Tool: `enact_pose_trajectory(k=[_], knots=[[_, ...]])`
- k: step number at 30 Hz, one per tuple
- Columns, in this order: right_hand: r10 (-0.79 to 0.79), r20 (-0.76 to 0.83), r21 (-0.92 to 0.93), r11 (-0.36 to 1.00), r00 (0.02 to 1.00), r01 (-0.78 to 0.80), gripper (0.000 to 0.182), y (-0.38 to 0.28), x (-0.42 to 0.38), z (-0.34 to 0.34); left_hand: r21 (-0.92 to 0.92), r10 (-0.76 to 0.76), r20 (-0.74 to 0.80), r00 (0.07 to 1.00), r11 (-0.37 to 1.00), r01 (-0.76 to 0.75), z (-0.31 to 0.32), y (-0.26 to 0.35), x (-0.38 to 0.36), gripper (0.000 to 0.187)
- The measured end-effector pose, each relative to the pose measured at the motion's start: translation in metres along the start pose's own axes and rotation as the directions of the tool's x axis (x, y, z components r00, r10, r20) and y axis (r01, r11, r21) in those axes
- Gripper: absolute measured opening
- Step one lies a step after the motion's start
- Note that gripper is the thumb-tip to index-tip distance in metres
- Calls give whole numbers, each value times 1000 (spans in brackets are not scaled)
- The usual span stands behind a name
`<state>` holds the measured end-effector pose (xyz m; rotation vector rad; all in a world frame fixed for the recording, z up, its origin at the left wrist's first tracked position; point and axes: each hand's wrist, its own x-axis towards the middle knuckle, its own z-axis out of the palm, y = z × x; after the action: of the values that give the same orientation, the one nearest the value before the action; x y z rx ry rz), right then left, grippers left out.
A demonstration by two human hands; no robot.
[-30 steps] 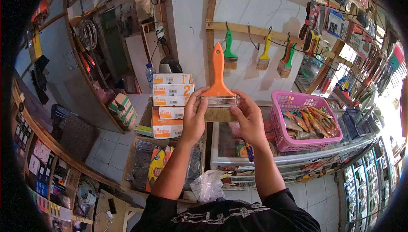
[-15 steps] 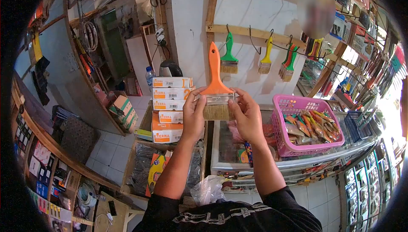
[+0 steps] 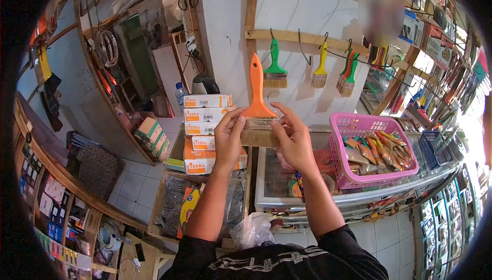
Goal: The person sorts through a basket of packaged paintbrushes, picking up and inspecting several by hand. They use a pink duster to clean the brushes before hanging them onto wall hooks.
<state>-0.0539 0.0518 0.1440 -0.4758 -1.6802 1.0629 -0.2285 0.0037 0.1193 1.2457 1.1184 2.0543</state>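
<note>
An orange-handled paintbrush is held upright in front of me, handle up and bristles down. My left hand pinches the left edge of its metal band. On the other side, my right hand grips the right edge between thumb and fingers, its index finger raised a little. Behind the brush, a green brush, a yellow brush and a bunch of mixed-colour brushes hang from wall hooks.
Stacked boxes stand left of my hands. To the right, a pink basket of bagged brushes rests on a glass counter. A clear plastic bag lies low in front of me.
The view has shifted slightly. My right hand's fingers have lifted and spread a little from the brush, and the brush has tilted slightly.
</note>
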Motion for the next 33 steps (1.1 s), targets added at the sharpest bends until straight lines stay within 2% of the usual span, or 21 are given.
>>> enact_pose_trajectory(k=[12, 15, 18, 21, 24, 27, 30, 33], knots=[[-11, 28, -72, 997, 1000, 13, 48, -1, -2, -2, -9, -14, 25, 1000, 1000, 14, -2, -2, 1, 31], [-47, -41, -11, 999, 998, 46, 49, -4, -3, 4, -6, -16, 13, 1000, 1000, 16, -2, -3, 1, 30], [15, -46, -66, 998, 999, -18, 47, -15, -3, 6, -50, -6, 10, 1000, 999, 7, -1, -3, -1, 30], [20, -52, -24, 999, 998, -21, 43, -19, -4, 7, -69, -26, 18, 1000, 997, 27, -5, -4, 0, 30], [-66, -68, 4, 998, 995, 67, 39, -2, 1, 10, -61, -47, 37, 998, 997, 49, -6, -2, 2, 30], [38, -61, -81, 996, 997, -43, 36, -3, 3, 6, -41, -77, 50, 996, 996, 79, -7, -3, 6, 30], [16, -29, -169, 985, 999, -21, 41, 9, 9, 2, 44, -126, 72, 989, 991, 123, -9, -1, 11, 35], [43, -90, -82, 995, 995, -50, 49, 23, 13, 3, 82, -100, 92, 991, 992, 93, -9, -6, 17, 40]])
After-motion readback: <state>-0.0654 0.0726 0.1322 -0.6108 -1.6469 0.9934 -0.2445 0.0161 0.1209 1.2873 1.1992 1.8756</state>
